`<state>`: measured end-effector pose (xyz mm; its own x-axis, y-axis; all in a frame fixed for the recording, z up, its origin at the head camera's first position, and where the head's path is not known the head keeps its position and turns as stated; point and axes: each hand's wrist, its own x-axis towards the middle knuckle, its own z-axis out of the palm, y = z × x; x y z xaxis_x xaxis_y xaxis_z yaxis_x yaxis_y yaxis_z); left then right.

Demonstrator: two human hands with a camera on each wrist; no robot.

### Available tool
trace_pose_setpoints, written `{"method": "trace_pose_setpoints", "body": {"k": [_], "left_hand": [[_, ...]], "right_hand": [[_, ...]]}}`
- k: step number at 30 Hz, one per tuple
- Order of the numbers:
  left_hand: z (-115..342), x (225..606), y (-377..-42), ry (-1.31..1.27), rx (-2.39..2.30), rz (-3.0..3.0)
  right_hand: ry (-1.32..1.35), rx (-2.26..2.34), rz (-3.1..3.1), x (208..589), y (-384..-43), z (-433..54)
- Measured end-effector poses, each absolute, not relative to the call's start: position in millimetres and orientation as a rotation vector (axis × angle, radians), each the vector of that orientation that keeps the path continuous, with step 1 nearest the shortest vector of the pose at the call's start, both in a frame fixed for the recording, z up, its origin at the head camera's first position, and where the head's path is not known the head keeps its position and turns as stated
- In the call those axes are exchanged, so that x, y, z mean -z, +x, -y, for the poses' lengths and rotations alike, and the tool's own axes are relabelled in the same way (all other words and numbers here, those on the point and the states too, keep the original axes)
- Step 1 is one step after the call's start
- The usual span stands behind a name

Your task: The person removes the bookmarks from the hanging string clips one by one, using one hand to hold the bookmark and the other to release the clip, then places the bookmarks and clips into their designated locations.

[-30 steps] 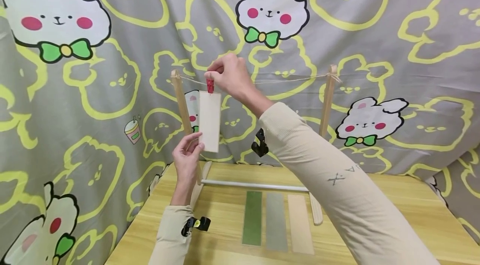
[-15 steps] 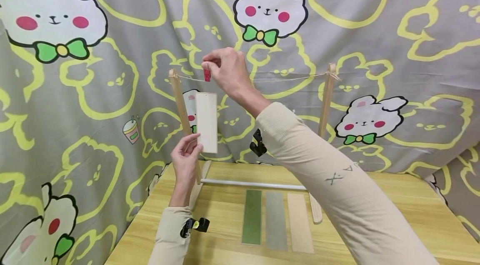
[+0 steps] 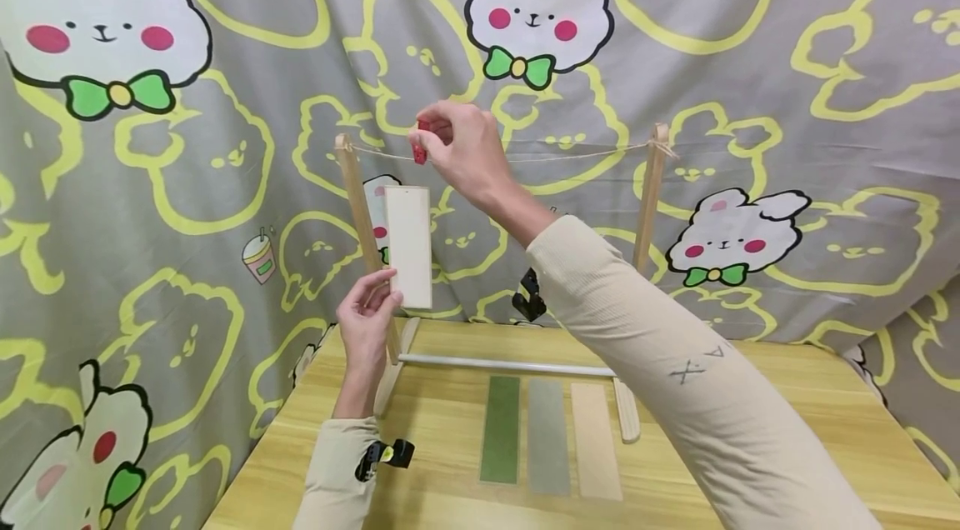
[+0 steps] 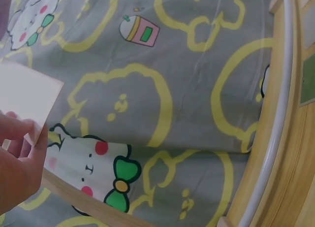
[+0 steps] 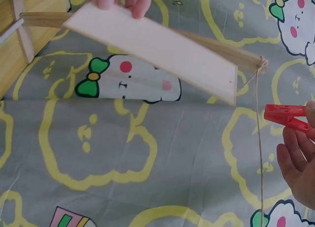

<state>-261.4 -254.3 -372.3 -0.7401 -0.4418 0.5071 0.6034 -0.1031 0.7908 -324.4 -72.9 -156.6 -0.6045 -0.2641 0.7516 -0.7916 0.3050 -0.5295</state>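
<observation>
Between its thumb and fingers, my left hand [image 3: 367, 322] pinches the lower left edge of a white rectangular card [image 3: 408, 247]. The card is upright, just below the string [image 3: 525, 159], and a small hole shows near its top end. My right hand [image 3: 465, 151] holds a red clothespin [image 3: 419, 148] above the card, apart from it. In the right wrist view the clothespin [image 5: 285, 114] points toward the string [image 5: 259, 138], with a gap between them. Only part of the card [image 4: 29, 91] shows in the left wrist view.
Two wooden posts, the left [image 3: 356, 205] and the right [image 3: 651, 197], carry the string. A white rod [image 3: 510, 365] joins their feet. On the table [image 3: 435, 472] lie a green card [image 3: 500, 430], a grey card [image 3: 549, 437] and a beige card [image 3: 596, 440]. A patterned curtain [image 3: 247, 155] hangs behind.
The red clothespin has come away from the top of the white card and now sits higher in my right hand. My left hand keeps its grip, with the card slightly lower and further left.
</observation>
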Motion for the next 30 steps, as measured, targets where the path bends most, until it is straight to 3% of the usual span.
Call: {"method": "trace_pose_setpoints", "body": {"k": [30], "left_hand": [[241, 379, -235, -0.182, 1.888, 1.554]], "right_hand": [[0.962, -1.467, 1.972, 189, -301, 2]]}}
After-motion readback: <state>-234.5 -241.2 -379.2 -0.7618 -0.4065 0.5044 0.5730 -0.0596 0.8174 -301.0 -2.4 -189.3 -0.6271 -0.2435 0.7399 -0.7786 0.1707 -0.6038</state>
